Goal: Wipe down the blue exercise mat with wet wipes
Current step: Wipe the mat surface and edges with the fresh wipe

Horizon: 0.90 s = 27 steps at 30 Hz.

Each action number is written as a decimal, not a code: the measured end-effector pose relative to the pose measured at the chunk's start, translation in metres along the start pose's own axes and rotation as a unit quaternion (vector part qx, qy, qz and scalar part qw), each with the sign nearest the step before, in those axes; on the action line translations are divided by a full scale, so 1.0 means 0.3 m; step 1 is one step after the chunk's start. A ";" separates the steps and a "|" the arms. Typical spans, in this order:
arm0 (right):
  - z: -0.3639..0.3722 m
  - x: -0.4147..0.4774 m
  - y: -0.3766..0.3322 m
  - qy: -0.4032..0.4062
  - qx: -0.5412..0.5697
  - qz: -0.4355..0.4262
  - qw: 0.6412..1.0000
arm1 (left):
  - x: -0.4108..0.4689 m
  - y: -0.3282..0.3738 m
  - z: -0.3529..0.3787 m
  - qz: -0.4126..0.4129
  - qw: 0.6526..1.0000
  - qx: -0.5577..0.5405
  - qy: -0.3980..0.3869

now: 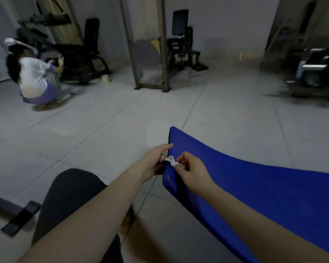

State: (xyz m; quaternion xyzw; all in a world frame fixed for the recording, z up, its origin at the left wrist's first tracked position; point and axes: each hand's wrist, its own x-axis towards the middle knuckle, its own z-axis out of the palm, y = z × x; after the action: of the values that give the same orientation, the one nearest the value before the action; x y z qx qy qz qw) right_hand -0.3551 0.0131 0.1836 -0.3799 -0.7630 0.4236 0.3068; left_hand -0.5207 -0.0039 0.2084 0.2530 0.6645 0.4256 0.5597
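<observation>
A gym room with grey walls and a pale tiled floor (103, 120). Against the far wall stand a black weight bench (87, 50) on the left and a second black seat machine (180, 44) in the middle, with a tall metal frame (150, 54) between them. A dark, blurred machine (315, 65) sits at the right edge. A person (36, 76) in a white top crouches at the far left, facing the bench, and a small pale cup (105, 78) stands on the floor near them. At the lower left lies a black equipment foot (17, 217), beside the wearer's knee (70, 196) in dark trousers.

The blue mat (254, 196) fills the lower right. Its long axis runs from a short end near the middle of the view away to the right and down out of the picture. That short end points left, towards the wearer's hands, and is lifted off the floor, so the mat curves upward there.

The left hand (156, 160) grips this raised short edge, thumb on top and fingers curled behind it. The right hand (192, 171) pinches a small crumpled white wipe (171, 161) between thumb and fingertips and holds it against the same edge, just beside the left hand. Both forearms reach in from the bottom of the view.
</observation>
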 end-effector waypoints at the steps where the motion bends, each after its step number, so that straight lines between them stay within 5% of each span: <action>1: -0.035 -0.012 -0.021 -0.013 0.008 -0.009 1.000 | -0.008 0.032 0.022 0.005 1.000 0.008 0.018; 6: -0.196 -0.106 -0.133 -0.072 0.029 -0.066 0.995 | -0.026 0.163 0.123 0.023 0.997 0.044 -0.052; 9: -0.256 -0.129 -0.168 -0.096 0.023 -0.084 0.992 | -0.001 0.246 0.172 -0.002 0.982 0.155 -0.105; 14: -0.373 0.038 -0.096 -0.020 -0.220 -0.112 0.969 | 0.062 0.349 0.188 0.018 0.929 0.344 -0.133; 18: -0.501 0.233 -0.001 0.126 -0.174 -0.071 0.974 | 0.169 0.373 0.212 0.054 0.969 0.213 -0.111; 22: -0.524 0.302 0.047 0.113 -0.157 -0.053 0.980 | 0.259 0.375 0.248 0.034 0.990 0.118 -0.062; 27: -0.518 0.352 0.055 0.078 -0.095 -0.033 0.992 | 0.308 0.403 0.280 0.033 0.973 0.219 -0.061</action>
State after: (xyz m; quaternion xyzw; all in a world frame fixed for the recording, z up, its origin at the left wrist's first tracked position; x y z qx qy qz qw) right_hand -0.2824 0.1718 0.2549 -0.4139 -0.7856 0.3082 0.3412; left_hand -0.4797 0.1566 0.2612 0.4166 0.6973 0.2723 0.5158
